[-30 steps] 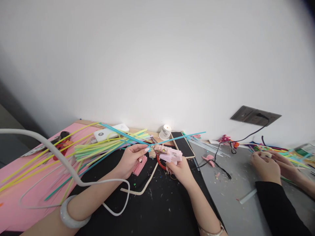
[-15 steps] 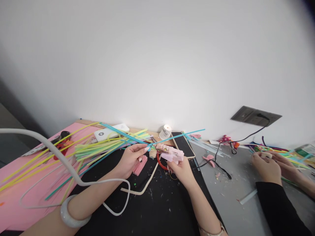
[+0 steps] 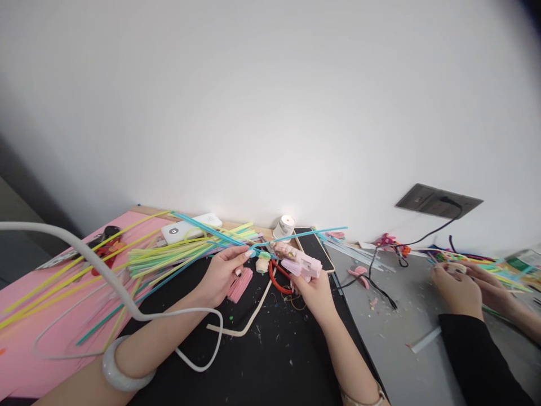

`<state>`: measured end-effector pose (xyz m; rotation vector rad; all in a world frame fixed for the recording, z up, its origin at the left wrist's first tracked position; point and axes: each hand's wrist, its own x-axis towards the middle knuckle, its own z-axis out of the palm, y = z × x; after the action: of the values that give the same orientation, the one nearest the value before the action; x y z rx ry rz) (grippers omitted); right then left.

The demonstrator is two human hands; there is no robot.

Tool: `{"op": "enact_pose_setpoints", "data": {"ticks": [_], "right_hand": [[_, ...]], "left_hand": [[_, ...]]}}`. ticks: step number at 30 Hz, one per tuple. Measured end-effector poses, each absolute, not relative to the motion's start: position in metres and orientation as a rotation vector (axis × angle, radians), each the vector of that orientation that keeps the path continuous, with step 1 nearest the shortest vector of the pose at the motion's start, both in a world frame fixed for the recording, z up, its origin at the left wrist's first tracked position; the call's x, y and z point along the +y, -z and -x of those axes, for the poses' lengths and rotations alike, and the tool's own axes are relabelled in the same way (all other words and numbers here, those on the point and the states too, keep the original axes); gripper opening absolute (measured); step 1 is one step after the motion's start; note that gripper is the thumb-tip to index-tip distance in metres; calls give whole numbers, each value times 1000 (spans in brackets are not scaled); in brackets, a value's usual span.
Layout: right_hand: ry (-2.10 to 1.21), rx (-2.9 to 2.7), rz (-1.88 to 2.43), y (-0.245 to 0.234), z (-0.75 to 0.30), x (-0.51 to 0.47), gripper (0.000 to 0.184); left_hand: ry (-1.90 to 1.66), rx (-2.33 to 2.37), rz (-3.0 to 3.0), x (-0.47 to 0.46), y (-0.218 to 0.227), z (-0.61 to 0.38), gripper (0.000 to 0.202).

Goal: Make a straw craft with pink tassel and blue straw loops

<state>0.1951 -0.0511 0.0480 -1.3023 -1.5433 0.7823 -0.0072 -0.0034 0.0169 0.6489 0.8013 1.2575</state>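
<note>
My left hand [image 3: 226, 273] is closed, pinching a blue pipe cleaner [image 3: 296, 235] near its curled end; the long free part runs up to the right. My right hand [image 3: 315, 293] is wrapped round a pink glue gun [image 3: 306, 263], its tip pointing left toward the pipe cleaner. Whether the tip touches it I cannot tell. Below the pipe cleaner, between my hands, is a small cream-and-green roll [image 3: 262, 263]. A red ring-shaped piece [image 3: 279, 282] lies under the glue gun. Beside my left fingers rests a pink bundle of short strips [image 3: 240, 285].
Many pipe cleaners [image 3: 169, 256] cover the left side near a white power bank [image 3: 192, 226]. A white cable [image 3: 127, 299] arches over my left forearm. A paper cup [image 3: 284, 227] and a phone [image 3: 315, 251] stand at the back. A co-worker's hands [image 3: 460, 287] are at the right.
My right hand and the glue gun have shifted slightly right and down. My left hand has moved a little left with the blue pipe cleaner.
</note>
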Motion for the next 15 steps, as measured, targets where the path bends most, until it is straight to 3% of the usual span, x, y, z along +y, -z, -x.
{"op": "enact_pose_setpoints", "data": {"ticks": [7, 15], "right_hand": [[-381, -1375, 1514, -42, -211, -50, 44], [49, -1197, 2273, -61, -258, -49, 41]], "left_hand": [[-1294, 807, -562, 0, -19, 12, 35], [-1286, 818, -570, 0, -20, 11, 24]]}}
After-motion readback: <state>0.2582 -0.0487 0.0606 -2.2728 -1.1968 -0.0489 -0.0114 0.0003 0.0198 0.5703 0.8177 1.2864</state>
